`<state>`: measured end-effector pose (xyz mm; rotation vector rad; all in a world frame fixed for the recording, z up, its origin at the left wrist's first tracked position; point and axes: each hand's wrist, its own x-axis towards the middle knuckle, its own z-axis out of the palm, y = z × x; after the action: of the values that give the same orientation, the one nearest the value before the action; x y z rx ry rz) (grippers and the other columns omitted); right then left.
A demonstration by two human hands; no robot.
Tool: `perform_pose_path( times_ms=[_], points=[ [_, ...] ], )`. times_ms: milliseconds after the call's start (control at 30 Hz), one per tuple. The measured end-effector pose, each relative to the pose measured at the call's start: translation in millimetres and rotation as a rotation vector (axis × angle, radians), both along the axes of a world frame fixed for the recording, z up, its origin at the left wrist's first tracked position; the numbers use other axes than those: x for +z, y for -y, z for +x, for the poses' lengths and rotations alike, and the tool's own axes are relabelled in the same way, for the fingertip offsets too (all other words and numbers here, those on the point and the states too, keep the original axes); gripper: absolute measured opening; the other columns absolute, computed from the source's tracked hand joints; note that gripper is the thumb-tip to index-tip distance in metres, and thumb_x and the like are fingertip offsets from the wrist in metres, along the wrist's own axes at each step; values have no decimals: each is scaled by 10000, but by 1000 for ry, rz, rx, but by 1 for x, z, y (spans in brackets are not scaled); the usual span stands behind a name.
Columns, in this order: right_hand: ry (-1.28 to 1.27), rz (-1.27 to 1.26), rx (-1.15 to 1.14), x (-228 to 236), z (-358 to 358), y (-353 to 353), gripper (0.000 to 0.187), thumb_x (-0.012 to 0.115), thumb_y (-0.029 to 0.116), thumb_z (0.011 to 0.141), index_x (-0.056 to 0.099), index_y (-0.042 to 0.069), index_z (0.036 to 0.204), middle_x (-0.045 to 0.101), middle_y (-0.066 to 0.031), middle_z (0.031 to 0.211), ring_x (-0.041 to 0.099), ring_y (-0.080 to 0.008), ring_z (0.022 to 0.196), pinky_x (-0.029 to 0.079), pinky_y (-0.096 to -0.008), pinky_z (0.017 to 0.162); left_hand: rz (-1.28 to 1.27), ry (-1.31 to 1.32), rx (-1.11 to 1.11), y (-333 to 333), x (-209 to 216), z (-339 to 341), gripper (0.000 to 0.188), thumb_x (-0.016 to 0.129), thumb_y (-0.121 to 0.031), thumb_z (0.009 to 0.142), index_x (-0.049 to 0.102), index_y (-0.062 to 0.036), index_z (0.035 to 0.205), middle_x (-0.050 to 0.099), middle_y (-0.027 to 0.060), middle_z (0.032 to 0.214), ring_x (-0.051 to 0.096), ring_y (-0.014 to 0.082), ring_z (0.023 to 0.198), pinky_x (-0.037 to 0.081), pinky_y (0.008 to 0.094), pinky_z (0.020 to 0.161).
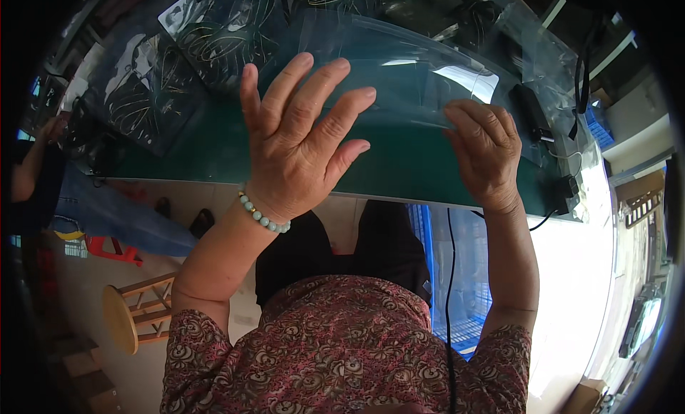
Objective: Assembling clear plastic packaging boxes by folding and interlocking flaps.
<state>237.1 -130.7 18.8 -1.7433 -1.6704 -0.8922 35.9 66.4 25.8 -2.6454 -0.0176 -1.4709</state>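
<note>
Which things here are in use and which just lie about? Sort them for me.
In use:
- Clear, flexible plastic sheet, apparently pinched by the right hand
- Dark green, flat tabletop beneath it
- Black, gold-lined packets in clear plastic, possibly

Just lying about:
- Round-topped wooden stool
- Blue plastic lattice crate
- Black, oblong device, probably

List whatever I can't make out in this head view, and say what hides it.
All in the head view:
- Left hand: palm, hidden by its own back; contact with the clear plastic sheet can't be told.
- Right hand: palm and exact grip, hidden by the curled fingers.
- Wooden stool: right part, behind the left forearm and sleeve.
- Co-worker: head, lost at the dark left rim.
</note>
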Motion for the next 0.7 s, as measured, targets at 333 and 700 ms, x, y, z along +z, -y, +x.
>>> perform_pose_path(
  times_ms=[333, 700],
  points=[
    [-65, -59, 176, 41, -42, 4, 364, 786, 16, 772, 700, 69, 1121, 702, -99, 1043, 660, -245, 848, 535, -348, 708, 15, -168, -108, -8, 50, -39, 354, 865, -137, 629, 722, -141, 953, 643, -3, 839, 620, 218, 825, 477, 409, 913],
    [-497, -323, 376, 46, -77, 13, 183, 738, -61, 819, 753, 11, 987, 708, -110, 785, 647, -200, 653, 503, -301, 594, -426, -458, -322, 2, 55, -88, 102, 769, -111, 776, 676, -78, 751, 638, 52, 665, 632, 239, 609, 482, 345, 558]
  ],
)
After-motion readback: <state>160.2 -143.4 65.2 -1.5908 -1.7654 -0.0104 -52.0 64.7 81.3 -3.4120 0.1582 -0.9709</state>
